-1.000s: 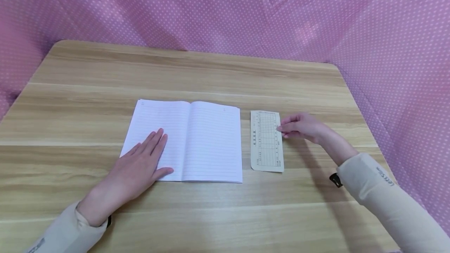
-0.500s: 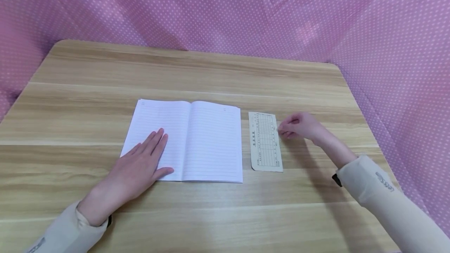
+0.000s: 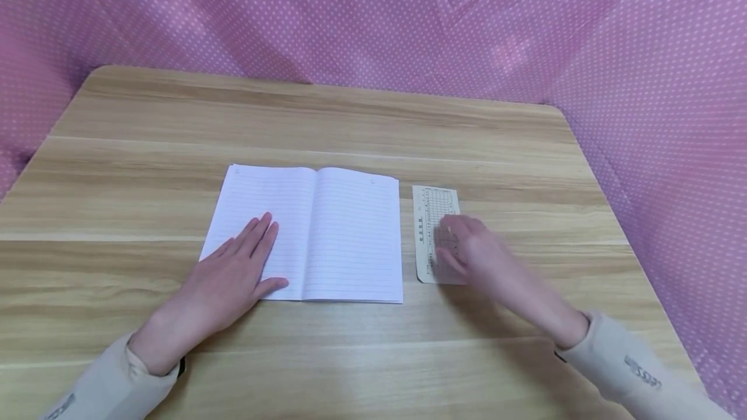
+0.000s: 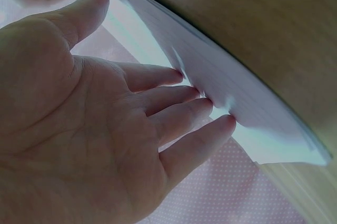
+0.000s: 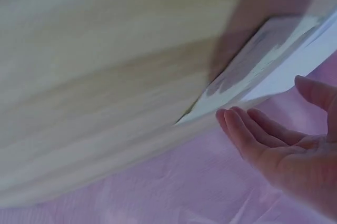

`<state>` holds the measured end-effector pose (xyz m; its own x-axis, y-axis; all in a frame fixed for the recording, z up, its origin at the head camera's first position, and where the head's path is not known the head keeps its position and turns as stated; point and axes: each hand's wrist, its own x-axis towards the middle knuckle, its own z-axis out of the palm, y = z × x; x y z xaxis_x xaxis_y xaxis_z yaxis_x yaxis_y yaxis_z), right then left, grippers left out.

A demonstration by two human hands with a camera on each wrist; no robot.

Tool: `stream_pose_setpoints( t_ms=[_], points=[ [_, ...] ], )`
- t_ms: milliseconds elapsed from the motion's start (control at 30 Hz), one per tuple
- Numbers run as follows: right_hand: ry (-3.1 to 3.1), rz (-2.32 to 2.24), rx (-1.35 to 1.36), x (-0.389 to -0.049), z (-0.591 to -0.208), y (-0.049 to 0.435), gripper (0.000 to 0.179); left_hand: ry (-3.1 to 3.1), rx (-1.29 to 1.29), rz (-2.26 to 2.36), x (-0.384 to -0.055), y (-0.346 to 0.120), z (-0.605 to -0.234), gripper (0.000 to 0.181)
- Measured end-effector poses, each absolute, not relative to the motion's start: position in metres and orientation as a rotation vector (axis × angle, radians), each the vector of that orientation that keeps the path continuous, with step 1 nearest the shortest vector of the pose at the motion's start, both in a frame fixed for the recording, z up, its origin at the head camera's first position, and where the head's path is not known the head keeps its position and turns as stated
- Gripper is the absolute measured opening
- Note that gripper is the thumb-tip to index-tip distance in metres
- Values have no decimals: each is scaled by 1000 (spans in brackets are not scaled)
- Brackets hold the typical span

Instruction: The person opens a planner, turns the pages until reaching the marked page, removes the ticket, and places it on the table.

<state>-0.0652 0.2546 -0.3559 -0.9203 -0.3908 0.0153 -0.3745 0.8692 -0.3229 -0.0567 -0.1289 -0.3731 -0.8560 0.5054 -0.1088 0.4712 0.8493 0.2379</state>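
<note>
An open lined notebook (image 3: 356,232) lies flat on the wooden table, both pages blank. My left hand (image 3: 224,284) rests on its left page, fingers straight and thumb spread; in the left wrist view the fingertips (image 4: 229,121) press against the paper. To the right of the notebook lies a small printed paper form (image 3: 428,212) with a ruled grid. Over the form's right side is my right hand (image 3: 475,251), blurred, covering part of it. The right wrist view shows that hand's fingers (image 5: 253,134) loosely extended and holding nothing, apart from the form.
The wooden table (image 3: 350,368) has rounded far corners. A pink polka-dot cloth (image 3: 373,24) hangs behind it and along its right side. My right arm's shadow falls on the tabletop below the form.
The form has shifted slightly left and straightened on the table. My right hand has let go of its right edge and moved left and nearer, over it. My left hand has stayed put.
</note>
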Motion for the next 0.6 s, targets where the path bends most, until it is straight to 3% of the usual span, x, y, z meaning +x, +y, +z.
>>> stream_pose_setpoints(
  t_ms=[200, 600],
  points=[
    [2927, -421, -806, -35, -361, 236, 72, 2865, 772, 323, -57, -130, -374, 81],
    [2832, -300, -1060, 4, -369, 210, 76, 2850, 761, 334, -57, -130, -372, 82]
  ],
)
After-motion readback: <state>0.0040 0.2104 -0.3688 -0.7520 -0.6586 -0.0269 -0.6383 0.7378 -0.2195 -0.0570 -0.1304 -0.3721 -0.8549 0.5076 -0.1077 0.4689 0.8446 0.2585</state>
